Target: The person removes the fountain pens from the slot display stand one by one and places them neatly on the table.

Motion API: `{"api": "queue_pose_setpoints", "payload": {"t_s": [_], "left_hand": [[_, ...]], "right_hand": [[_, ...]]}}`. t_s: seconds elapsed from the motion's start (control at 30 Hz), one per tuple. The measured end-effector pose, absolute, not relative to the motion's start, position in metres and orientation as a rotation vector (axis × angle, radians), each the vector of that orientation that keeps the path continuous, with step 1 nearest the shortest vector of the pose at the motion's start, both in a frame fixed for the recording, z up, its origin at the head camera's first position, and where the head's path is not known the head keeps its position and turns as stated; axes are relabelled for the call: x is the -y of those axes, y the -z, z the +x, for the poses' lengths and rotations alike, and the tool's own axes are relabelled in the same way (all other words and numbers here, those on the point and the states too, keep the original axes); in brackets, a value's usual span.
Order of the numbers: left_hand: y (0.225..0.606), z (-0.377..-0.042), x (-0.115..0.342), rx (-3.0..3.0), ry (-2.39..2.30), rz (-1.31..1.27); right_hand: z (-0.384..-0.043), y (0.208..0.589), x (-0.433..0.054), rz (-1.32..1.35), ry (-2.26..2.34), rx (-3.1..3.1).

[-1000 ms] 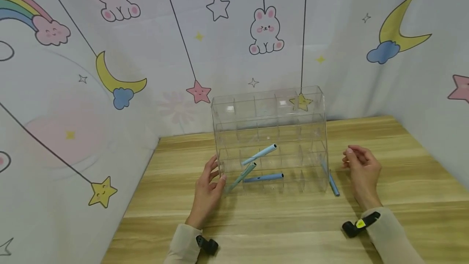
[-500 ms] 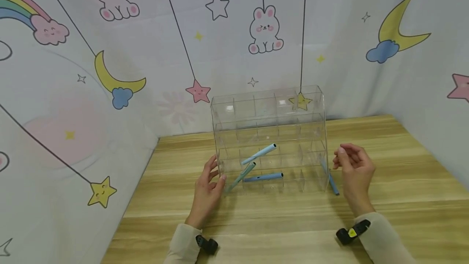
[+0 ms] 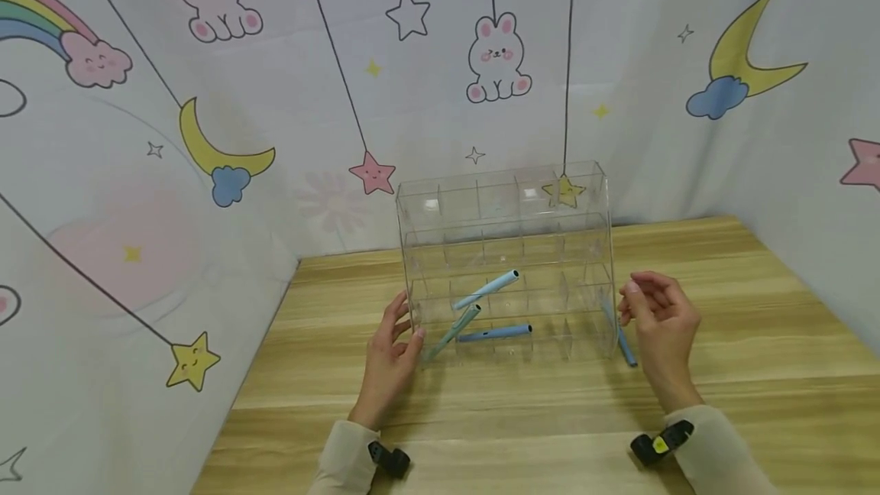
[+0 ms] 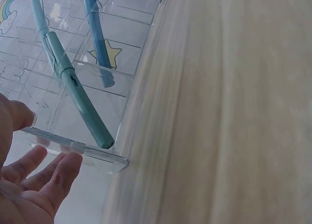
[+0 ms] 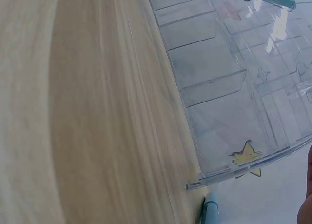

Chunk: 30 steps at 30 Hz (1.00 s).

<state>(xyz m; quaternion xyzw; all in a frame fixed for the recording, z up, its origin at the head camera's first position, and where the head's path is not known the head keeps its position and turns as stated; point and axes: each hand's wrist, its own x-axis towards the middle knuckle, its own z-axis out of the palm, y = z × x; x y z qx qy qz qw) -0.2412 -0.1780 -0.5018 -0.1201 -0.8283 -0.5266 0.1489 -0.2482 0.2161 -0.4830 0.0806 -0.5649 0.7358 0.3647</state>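
A clear acrylic rack point(image 3: 459, 205) with several compartments stands on the wooden table. My left hand point(image 3: 392, 357) holds its left side panel, thumb on the inner face and fingers on the outer. Inside, a green pen point(image 3: 454, 333) leans in the lower left, seen close in the left wrist view. A blue pen point(image 3: 495, 333) lies in the bottom row, and a light blue pen point(image 3: 486, 289) slants one row above. Another blue pen point(image 3: 626, 346) lies on the table along the rack's right side. My right hand point(image 3: 667, 327) hovers beside that pen, fingers loosely curled and holding nothing.
The wooden table point(image 3: 522, 426) reaches back to a white cloth point(image 3: 440, 98) printed with rabbits, stars and moons. More cloth hangs at the left and right sides. Both wrists carry black cameras.
My right hand has moved left, closer to the rack's right side. The left hand, the rack and the pens look the same.
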Motion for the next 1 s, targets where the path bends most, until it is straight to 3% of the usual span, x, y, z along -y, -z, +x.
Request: {"api": "queue_pose_setpoints", "payload": {"t_s": [1.0], "left_hand": [[0.499, -0.239, 0.176, 2.386, 1.524, -0.328]], "right_hand": [[-0.235, 0.482, -0.200, 0.203, -1.736, 1.637]]}}
